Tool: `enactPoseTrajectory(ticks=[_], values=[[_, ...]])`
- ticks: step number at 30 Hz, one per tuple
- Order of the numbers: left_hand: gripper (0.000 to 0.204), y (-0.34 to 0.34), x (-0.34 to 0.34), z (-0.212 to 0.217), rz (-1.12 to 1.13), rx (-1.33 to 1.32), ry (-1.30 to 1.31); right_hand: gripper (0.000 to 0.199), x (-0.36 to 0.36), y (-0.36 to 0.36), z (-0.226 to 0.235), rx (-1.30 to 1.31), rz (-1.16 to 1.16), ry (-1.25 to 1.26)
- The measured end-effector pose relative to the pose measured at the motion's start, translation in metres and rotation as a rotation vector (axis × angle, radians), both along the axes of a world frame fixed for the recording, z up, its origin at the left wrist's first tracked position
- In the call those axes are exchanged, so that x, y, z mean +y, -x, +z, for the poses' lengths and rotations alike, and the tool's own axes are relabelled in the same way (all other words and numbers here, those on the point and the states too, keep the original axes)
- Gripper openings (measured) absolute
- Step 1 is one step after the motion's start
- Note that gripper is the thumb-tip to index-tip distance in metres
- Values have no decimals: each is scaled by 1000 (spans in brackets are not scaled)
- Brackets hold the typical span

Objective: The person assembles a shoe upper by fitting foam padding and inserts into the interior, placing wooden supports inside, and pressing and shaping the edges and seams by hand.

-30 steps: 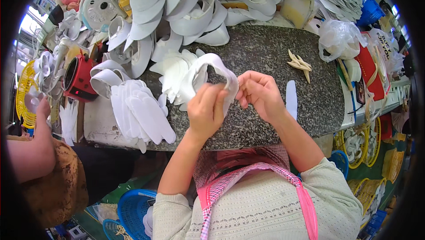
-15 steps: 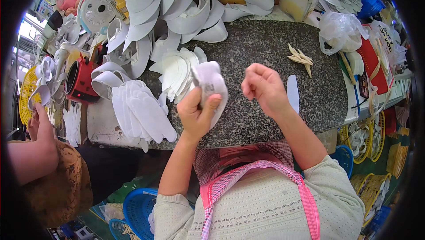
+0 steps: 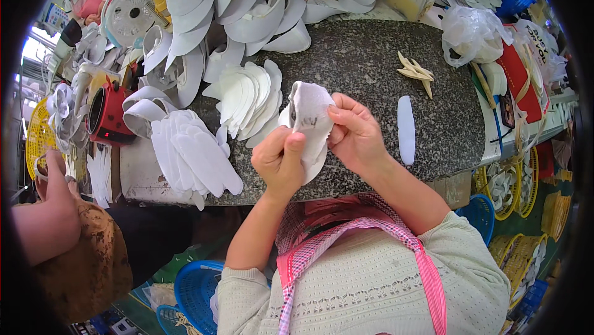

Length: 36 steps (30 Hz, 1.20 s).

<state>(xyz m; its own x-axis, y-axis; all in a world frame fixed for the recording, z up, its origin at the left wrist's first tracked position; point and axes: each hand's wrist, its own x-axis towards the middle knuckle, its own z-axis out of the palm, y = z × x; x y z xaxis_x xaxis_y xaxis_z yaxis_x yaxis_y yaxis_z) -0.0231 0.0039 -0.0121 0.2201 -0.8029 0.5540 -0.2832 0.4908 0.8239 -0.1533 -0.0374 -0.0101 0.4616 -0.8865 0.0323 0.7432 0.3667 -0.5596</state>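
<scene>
Between my hands is a white shoe upper with dark marks on its surface, held up over the speckled dark stone slab. My left hand is closed on its lower left side, thumb pressed on the front. At its right edge the fingers and thumb of my right hand pinch the material. Just behind and left of it lies a fanned stack of white sole-shaped pieces. A single white insole-shaped piece lies flat on the slab to the right.
White shoe uppers are heaped along the back. More flat insole pieces lie at the left, near a red heater-like device. Pale sticks and a clear plastic bag are at the right. A co-worker's arm is at far left.
My right hand has moved left and down to the shoe upper and now grips its right edge. The upper has shifted slightly right and turned. The co-worker's hand has lowered.
</scene>
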Motion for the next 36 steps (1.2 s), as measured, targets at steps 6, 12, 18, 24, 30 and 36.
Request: enactPoseTrajectory(ticks=[6, 12, 18, 24, 30, 36], values=[[25, -3, -3, 3, -18, 274, -26, 15, 0, 2, -1, 71, -117, 122], [20, -6, -6, 30, -150, 124, -301, 17, 4, 13, -2, 551, -259, 512], [18, 1, -2, 22, -110, 159, -258, 17, 8, 3, 6, 484, -412, 336], [19, -1, -3, 16, -240, 210, -348, 26, -4, 14, 10, 369, -171, 233], [18, -8, -15, 9, -539, 711, -493, 14, -9, 13, 3, 313, -163, 250], [30, -8, -24, 7, -75, -98, -313, 14, -23, 13, -3, 586, -385, 317]])
